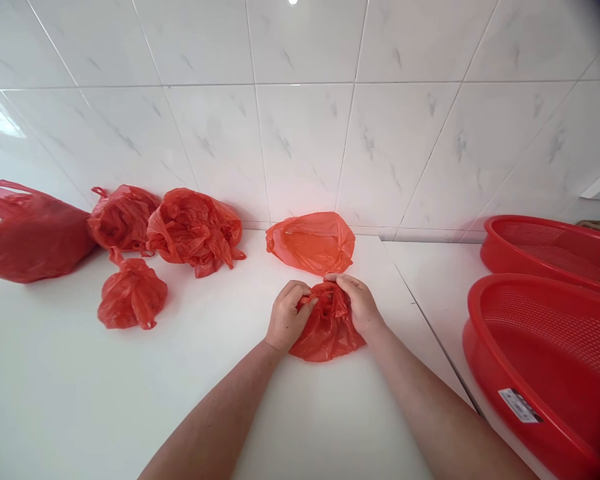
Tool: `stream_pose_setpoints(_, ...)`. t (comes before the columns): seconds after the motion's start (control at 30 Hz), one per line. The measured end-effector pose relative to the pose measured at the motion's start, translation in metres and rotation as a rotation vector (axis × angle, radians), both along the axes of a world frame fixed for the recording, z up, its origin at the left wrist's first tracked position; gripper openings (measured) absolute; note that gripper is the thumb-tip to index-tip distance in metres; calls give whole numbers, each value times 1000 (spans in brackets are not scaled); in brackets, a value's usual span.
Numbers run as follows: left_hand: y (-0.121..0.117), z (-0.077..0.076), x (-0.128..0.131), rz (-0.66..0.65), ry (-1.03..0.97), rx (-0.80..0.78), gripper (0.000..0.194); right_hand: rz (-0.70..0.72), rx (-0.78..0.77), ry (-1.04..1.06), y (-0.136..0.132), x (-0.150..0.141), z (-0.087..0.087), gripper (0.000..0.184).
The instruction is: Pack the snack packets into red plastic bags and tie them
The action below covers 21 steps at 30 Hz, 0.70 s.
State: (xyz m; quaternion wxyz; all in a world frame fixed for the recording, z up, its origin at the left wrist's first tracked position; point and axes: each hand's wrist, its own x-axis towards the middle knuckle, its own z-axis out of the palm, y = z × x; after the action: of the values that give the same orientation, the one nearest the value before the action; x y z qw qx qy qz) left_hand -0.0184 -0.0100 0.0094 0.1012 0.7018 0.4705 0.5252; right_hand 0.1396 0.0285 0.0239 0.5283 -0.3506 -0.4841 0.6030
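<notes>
A small red plastic bag [325,333] lies on the white counter [80,400] in front of me. My left hand [286,320] is closed on its gathered top from the left. From the right, my right hand [360,305] pinches the same bunched plastic. What the bag holds is hidden. Just behind my hands lies another red bag [311,241], flatter and paler.
Several more red bags sit at the back left: a large one [27,233], a knotted one [124,217], a crumpled one [195,230] and a small tied one [131,295]. Two red mesh baskets [545,360] [550,250] stand at the right. A tiled wall backs the counter.
</notes>
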Motion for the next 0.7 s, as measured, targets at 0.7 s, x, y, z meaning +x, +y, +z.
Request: stream_pose_setpoints(0.7, 18, -2, -41, 359, -322, -30, 13, -506, 38, -487, 26, 34, -21, 25)
